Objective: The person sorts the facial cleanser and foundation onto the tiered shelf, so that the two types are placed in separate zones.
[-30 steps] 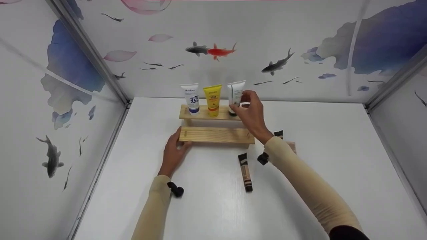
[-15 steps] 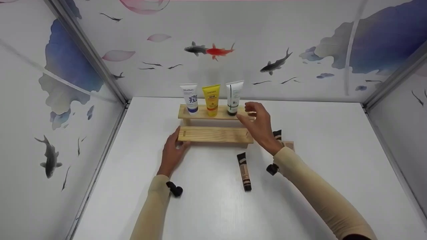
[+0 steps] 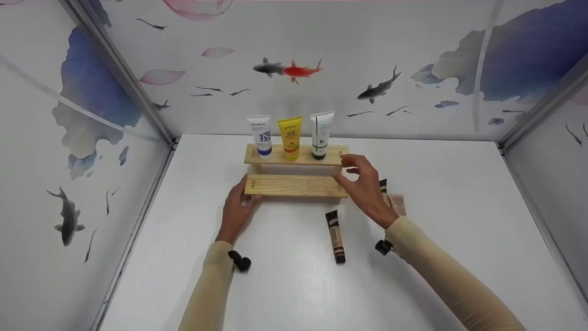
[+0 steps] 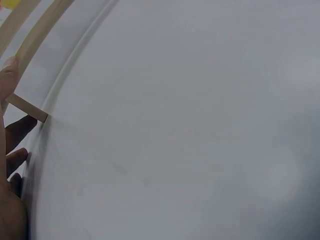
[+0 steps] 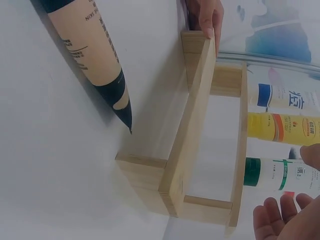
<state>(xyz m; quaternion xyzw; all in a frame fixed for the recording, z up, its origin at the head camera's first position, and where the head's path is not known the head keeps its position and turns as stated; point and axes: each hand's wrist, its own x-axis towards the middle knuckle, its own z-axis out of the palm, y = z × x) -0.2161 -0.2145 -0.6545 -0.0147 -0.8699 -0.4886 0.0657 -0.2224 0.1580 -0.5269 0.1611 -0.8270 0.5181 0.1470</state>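
A two-step wooden rack stands on the white table. My left hand grips the left end of its lower step, the thumb at the front edge; in the left wrist view its fingers lie by the rack's leg. On the upper step stand a white tube with a blue cap, a yellow tube and a white tube with a dark green cap, all upright on their caps. My right hand is off the tubes, beside the rack's right end, fingers loosely bent and holding nothing.
A beige and black tube lies on the table in front of the rack. To the right, partly behind my right hand, lie another black-ended tube and a beige item. Painted wall panels enclose the table.
My right hand has let go of the white tube with the green cap, leaving it standing on the upper step, and has drawn back down and to the right. The left hand stays put.
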